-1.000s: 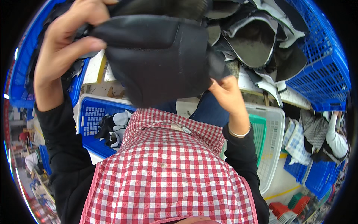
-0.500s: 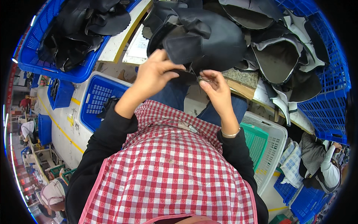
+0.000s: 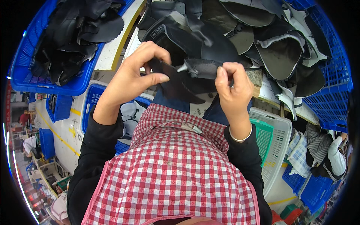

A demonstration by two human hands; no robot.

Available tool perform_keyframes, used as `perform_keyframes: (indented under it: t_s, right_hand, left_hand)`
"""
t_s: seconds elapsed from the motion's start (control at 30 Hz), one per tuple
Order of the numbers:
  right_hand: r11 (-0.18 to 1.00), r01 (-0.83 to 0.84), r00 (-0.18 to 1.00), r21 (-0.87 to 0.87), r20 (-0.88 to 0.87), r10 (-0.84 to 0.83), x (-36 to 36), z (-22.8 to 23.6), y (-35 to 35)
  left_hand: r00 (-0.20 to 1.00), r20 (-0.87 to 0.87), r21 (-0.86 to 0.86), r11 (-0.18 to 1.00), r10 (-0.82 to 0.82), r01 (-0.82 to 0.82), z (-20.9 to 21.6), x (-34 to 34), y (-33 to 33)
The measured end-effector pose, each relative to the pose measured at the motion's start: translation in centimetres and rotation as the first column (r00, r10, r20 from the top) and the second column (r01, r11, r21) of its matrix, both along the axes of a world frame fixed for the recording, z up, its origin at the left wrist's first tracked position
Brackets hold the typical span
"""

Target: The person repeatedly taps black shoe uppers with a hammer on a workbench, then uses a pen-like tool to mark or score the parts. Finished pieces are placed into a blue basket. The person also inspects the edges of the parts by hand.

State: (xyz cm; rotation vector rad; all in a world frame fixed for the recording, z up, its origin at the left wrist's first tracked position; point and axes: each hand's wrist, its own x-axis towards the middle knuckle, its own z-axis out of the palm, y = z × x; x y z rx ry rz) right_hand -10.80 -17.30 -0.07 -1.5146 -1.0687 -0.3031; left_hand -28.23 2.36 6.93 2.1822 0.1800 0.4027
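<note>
A black leather shoe upper [image 3: 174, 80] is stretched between my hands, over the near edge of the bench. My left hand [image 3: 131, 71] pinches its left part between thumb and fingers. On the other side, my right hand [image 3: 237, 86] is closed on the upper's right edge, thumb against curled fingers. The piece is blurred in places, and part of its greyish inner face shows near the right hand. Just beyond lies another black upper [image 3: 217, 48], at the front of a heap of similar uppers [image 3: 279, 60] with pale linings.
Blue crates stand at the left [image 3: 71, 89] and right [image 3: 332, 108], the left one full of black uppers. A pale bench edge [image 3: 112, 56] runs beside it. Lower down are another blue crate [image 3: 90, 107], a white basket [image 3: 280, 142] and a green basket [image 3: 264, 137]. A person [image 3: 333, 153] is far right.
My hands have moved apart, the left leftward and the right rightward. The upper is spread wider between them, and its greyish inner face now shows.
</note>
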Motion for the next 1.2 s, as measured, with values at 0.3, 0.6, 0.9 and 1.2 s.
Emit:
perform_keyframes:
  t_s: [0.3, 0.6, 0.9, 1.2]
  right_hand:
    - [0.933, -0.172, 0.552, 0.317, -0.754, 0.358, 8.3, -2.6, -3.6]
    - [0.539, -0.820, 0.132, 0.192, -0.853, 0.505, -1.0, -5.8, -6.0]
    - [0.636, -0.184, -0.428, 0.749, -0.644, 0.635, -3.3, -7.7, -1.0]
    - [0.620, -0.077, -0.523, 0.781, -0.561, 0.642, -3.8, -8.6, 0.2]
  left_hand:
    - [0.956, 0.286, -0.281, 0.947, -0.072, 0.155, 0.4, -0.7, 3.8]
    - [0.966, 0.257, -0.295, 0.949, -0.036, 0.114, 1.2, 2.7, 3.2]
    - [0.981, 0.159, -0.139, 0.981, -0.116, 0.138, 3.0, 2.8, 1.2]
    - [0.997, 0.042, 0.023, 0.998, -0.067, 0.066, 3.4, 1.6, 0.7]
